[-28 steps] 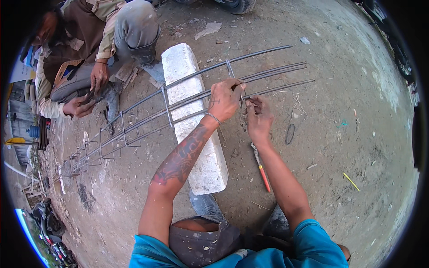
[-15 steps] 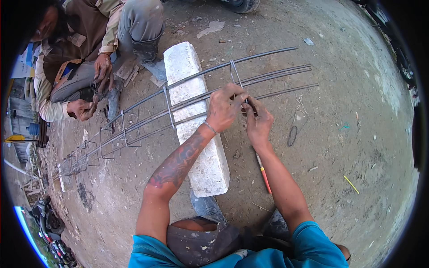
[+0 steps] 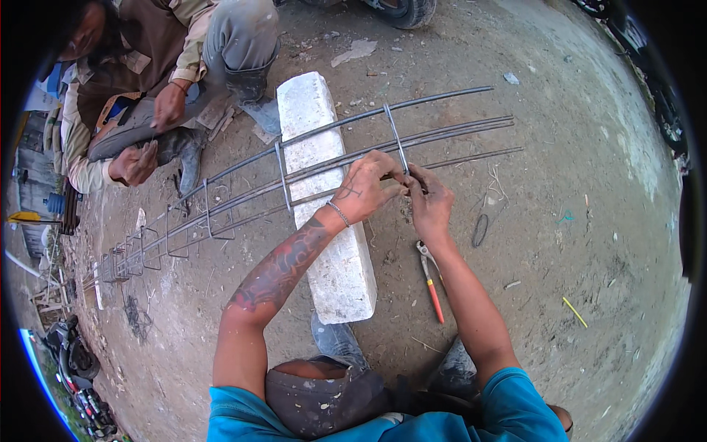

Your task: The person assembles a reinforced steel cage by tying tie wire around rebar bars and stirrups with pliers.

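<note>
The cage (image 3: 294, 177) is a long frame of thin, dark steel bars running side by side, ringed at intervals by squarish wire stirrups. It lies across a block (image 3: 331, 221) on the dirt ground (image 3: 560, 295), stretching from the far left of the view to the upper right; the fisheye bends its straight bars into arcs. The stirrups crowd together toward the left end and stand further apart near the hands.

The left hand (image 3: 368, 188) and right hand (image 3: 428, 202) meet at the lowest bar, just right of the block, under a stirrup (image 3: 396, 140). The fingers of both are pressed together, pinching at the spot where that stirrup meets the bar; what they pinch is too small to tell.

The block is white, rough and oblong, with chipped edges. Pliers (image 3: 431, 280) with orange handles lie on the ground near the right forearm. The ground is grey, packed and gritty, littered with scraps. Another person (image 3: 147, 96) crouches at upper left.
</note>
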Available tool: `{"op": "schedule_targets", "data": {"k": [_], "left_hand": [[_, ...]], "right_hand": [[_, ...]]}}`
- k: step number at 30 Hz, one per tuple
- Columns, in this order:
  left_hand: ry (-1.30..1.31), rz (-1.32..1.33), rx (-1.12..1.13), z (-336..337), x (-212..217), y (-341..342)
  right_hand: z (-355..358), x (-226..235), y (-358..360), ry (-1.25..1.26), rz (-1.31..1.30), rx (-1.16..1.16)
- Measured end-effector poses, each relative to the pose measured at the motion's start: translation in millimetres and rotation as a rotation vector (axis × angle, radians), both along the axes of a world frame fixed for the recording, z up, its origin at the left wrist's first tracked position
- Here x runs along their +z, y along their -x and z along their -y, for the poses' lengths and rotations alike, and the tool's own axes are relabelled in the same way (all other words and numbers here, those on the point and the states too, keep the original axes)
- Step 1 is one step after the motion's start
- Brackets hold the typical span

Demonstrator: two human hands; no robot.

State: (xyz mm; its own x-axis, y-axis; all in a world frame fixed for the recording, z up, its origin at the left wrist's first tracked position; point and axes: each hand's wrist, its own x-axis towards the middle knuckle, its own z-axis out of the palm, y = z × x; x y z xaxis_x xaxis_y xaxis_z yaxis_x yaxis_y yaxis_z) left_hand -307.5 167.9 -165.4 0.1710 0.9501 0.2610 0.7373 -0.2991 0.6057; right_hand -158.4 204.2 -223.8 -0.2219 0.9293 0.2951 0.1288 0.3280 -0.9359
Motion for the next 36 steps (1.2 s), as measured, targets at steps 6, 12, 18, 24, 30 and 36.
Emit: {"op": "schedule_targets", "data": {"k": [6,12,18,24,30,36], "left_hand": [[0.236,-0.058,0.308,-5.9,-5.4,-11.6],[0.248,-0.458,0.405,-19.0,-26.1,-7.3],[1.080,0.348,0.221,-36.5,27.2,-1.0],[0.530,-0.218,0.017,-25.2,4.5,9.4],[0.776,0.279,0.014,-40.8,2.6,16.2],[0.691,0.121,-0.014,-35.7,-8.9,17.2]], "right_hand": [[5.4,15.8,-2.6,0.054,0.028,0.057],[3.6,3.0,6.4,-0.020,-0.007,-0.049],[-1.1,-1.3,2.8,0.012,-0.011,-0.031],[-0.3,1.9,5.3,0.120,-0.062,0.009],[-0.1,-2.6,4.3,0.063,-0.033,0.012],[2.6,3.9,6.2,0.163,-0.208,0.062]]}}
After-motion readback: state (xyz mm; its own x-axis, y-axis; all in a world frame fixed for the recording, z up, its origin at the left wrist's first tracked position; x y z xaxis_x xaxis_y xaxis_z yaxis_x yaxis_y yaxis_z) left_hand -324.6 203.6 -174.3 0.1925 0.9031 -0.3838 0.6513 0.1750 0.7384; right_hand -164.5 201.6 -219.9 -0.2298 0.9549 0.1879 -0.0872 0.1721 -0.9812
